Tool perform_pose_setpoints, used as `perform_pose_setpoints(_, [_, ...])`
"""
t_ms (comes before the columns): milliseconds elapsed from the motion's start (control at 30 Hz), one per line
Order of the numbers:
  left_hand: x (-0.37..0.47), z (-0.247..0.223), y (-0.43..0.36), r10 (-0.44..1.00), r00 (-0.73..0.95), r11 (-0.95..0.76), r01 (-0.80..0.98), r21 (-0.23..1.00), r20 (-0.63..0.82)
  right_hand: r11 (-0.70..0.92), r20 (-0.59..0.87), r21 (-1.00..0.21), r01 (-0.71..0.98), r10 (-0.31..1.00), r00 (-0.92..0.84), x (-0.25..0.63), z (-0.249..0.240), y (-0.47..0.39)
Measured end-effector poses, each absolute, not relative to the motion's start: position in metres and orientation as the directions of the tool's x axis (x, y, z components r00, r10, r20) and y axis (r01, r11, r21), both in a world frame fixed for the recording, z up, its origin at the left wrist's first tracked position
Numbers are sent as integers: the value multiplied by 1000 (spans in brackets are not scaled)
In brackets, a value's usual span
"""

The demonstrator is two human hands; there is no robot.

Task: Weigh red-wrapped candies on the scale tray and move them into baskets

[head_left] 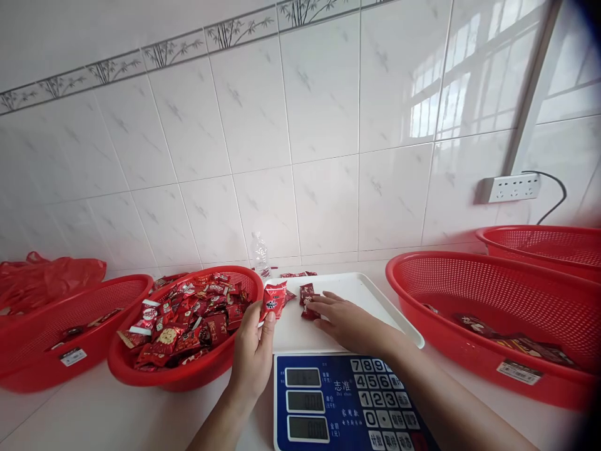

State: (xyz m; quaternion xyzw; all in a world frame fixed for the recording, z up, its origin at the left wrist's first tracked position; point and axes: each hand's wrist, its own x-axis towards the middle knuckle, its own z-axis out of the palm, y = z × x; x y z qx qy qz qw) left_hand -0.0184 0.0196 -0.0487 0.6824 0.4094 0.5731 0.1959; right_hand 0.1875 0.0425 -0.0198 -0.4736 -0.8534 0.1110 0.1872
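My left hand [253, 341] is closed around a bright red snack packet [274, 298] with dark lettering, held upright over the left edge of the white scale tray [286, 338]. Part of another red wrapper shows just behind that packet. My right hand [345, 322] reaches over the tray with its fingers stretched out. Its fingertips rest at the edge of small dark red packets [307, 299], partly covered by the hand. Below the tray sits the scale's blue panel [345, 432], with three displays and a keypad that my right forearm partly hides.
Left of the tray stands a red basket [188, 381] heaped with wrapped packets. Another red basket [28, 369] and red plastic bags [51, 279] lie farther left. A large red basket [469, 351] stands at right. A clear bottle [260, 254] and power strip [511, 188] are behind.
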Motion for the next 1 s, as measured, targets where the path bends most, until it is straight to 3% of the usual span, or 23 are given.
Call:
perform_pose_setpoints(133, [-20,-50,21,763,17,-605,370,705,646,612,224,-400,683,787,-574,185,-15,37])
perform_pose_setpoints(300, [-20,-54,23,692,149,-689,429,584,706,580,391,-571,581,815,-428,183,-3,26])
perform_pose_setpoints(367, [-19,-56,22,638,237,-740,452,498,733,640,423,-589,494,765,-486,181,1,20])
perform_pose_setpoints(467, [-18,-59,19,585,332,-789,442,426,740,673,361,-583,455,717,-597,177,4,13])
perform_pose_setpoints(667, [-14,-64,17,676,218,-721,392,572,704,683,343,-517,515,717,-607,171,4,11])
perform_pose_setpoints(733, [-15,-60,18,706,129,-684,375,625,696,658,397,-501,562,752,-526,174,7,13])
perform_pose_setpoints(833, [-17,-47,22,763,83,-612,414,674,641,524,490,-517,677,830,-268,188,15,19])
perform_pose_setpoints(1000, [-12,-16,41,869,288,-491,603,628,403,316,559,-569,759,826,76,215,26,26])
